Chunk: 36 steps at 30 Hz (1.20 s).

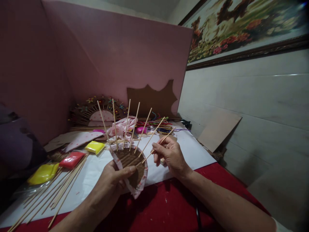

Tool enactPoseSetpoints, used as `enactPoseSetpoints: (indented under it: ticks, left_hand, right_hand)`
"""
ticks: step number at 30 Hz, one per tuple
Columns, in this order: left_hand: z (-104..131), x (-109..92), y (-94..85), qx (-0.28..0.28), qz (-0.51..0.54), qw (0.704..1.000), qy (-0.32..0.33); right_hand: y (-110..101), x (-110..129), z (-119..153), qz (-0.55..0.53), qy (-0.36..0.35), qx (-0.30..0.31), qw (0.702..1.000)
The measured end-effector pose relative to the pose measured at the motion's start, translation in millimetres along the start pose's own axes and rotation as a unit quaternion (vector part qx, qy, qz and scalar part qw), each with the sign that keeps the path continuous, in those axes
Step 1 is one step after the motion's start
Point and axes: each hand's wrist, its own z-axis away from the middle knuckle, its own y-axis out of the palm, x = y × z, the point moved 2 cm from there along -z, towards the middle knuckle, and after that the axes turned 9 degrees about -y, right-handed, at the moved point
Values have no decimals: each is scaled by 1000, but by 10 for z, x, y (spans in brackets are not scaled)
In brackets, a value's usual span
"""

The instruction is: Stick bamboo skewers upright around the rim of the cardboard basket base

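My left hand (113, 180) grips a half-round brown cardboard piece (127, 161) edged with pink-white cloth, its thumb pressed on the cardboard's face. Several thin wooden sticks (126, 124) fan upward from the curved edge of that piece. In my right hand (169, 154), a stick (166, 135) is pinched between thumb and fingers, slanting up to the right, its lower end touching the cardboard's right edge. The piece is held tilted above the near side of the white paper (190, 148).
Loose sticks (54, 190) lie at left beside yellow (43, 173) and red (71, 159) clay packets. Behind are pink cloth (123, 125), a decorated cardboard fan (101, 112) and a jagged brown board (152, 100). Red cloth (169, 206) covers the near edge.
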Motion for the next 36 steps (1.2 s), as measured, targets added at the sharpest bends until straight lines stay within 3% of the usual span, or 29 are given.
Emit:
enactPoseSetpoints:
  ticks: [10, 28, 36]
  left_hand:
    - [59, -48, 67, -7, 19, 1000, -13]
    - [4, -9, 27, -44, 24, 999, -10]
    - [31, -29, 47, -35, 15, 999, -20]
  right_hand:
    - [-4, -19, -2, -4, -7, 2, 1000]
    - [2, -10, 5, -2, -5, -1, 1000]
    - [1, -13, 3, -1, -4, 1, 1000]
